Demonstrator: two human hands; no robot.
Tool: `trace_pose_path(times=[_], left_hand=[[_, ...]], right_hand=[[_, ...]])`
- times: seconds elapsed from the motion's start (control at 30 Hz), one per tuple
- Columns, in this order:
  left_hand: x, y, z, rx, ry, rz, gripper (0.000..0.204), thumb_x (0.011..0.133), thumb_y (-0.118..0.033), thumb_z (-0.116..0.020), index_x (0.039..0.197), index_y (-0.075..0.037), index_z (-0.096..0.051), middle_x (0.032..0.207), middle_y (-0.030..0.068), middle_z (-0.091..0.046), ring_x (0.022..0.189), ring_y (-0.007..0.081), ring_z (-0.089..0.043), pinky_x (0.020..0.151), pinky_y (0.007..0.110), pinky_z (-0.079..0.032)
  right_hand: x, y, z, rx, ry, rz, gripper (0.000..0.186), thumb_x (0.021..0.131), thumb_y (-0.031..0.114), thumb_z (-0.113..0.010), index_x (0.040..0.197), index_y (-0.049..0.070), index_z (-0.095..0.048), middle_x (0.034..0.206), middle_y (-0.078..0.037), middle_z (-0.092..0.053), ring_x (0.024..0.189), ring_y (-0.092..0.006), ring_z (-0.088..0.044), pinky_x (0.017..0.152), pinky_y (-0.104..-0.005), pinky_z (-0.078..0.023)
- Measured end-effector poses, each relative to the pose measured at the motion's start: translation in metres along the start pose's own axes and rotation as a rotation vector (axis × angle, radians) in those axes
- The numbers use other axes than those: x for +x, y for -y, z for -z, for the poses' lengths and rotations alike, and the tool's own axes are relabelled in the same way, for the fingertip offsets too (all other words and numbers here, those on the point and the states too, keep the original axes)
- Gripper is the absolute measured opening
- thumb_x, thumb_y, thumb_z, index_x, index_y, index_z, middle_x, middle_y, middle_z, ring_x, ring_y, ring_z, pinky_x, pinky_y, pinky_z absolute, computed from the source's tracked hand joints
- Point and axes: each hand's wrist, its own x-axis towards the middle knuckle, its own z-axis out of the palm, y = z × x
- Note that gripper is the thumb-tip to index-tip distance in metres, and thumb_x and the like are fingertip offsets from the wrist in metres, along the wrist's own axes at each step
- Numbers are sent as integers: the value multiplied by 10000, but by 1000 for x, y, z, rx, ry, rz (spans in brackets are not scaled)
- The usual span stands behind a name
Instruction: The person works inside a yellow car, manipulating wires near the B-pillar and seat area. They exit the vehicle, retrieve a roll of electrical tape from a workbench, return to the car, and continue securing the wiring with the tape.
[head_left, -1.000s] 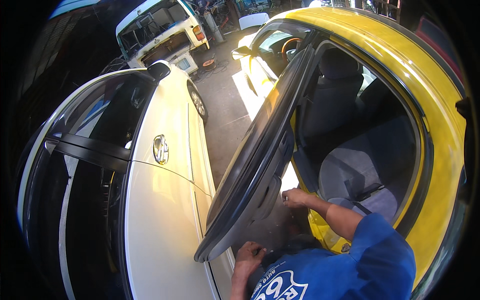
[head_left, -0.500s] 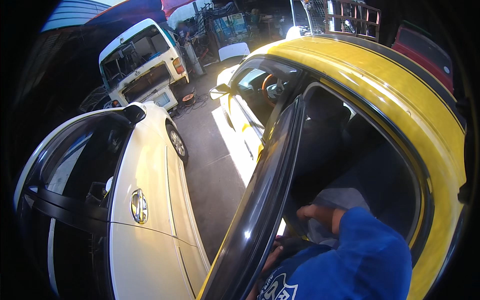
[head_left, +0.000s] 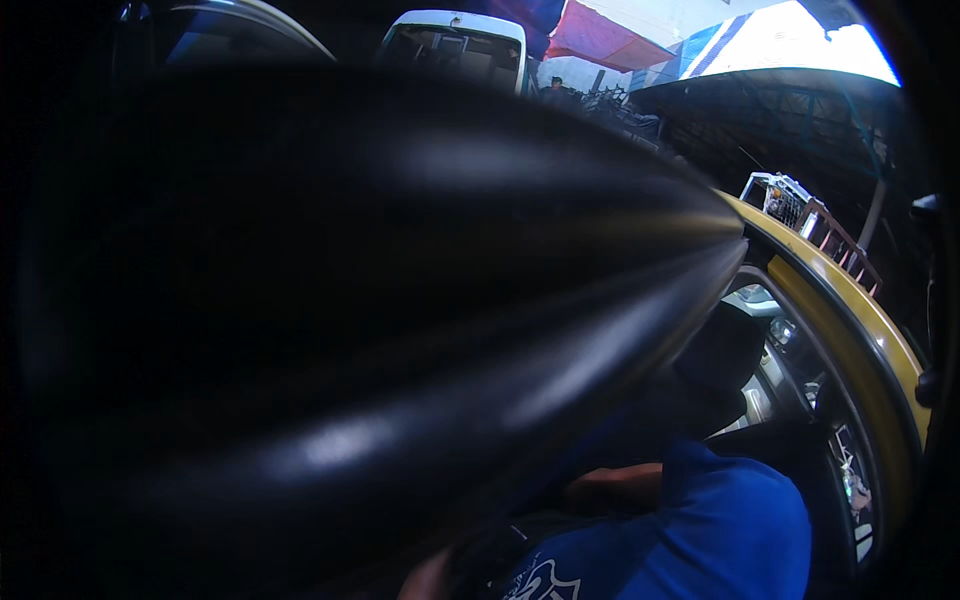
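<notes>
Filling most of the frame from the left edge to past the middle was the black car door [head_left: 380,300], way too close to the camera, so it was just a glossy dark blur with soft streaks of light running toward its tip at centre right. Behind it the yellow car [head_left: 850,310] curved down the right side, its dim cabin showing a dark seat headrest [head_left: 725,350]. Near the bottom, a bare forearm [head_left: 610,490] stuck out of a blue sleeve [head_left: 730,530] and ran left behind the door, so the hand was hidden and I couldn't tell if it was spread or gripping. Another bit of skin at the bottom edge was too blurry to name. A white patch sat on the blue shirt at bottom centre, cut off. Top centre had a white vehicle [head_left: 455,40] and a red awning [head_left: 610,40].
</notes>
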Motion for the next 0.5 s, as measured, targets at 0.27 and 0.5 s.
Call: trace_pose_path(times=[0.27,0.5], left_hand=[[-10,158,-179,-144,-5,2,410,880,-422,-735,1054,-51,-745,1280,189,-665,1060,283,-663,845,371,-521],[-34,147,-231,-211,-67,207,240,931,-228,-714,1023,-6,-711,1012,59,-665,955,163,-614,860,307,-490]], right_hand=[[-13,-180,-101,-232,10,113,388,850,263,-701,1169,45,-665,1111,-131,-687,984,-261,-676,858,-382,-535],[-69,-251,-179,-272,70,248,395,878,275,-675,1196,43,-640,1123,-155,-666,997,-287,-666,888,-398,-525]])
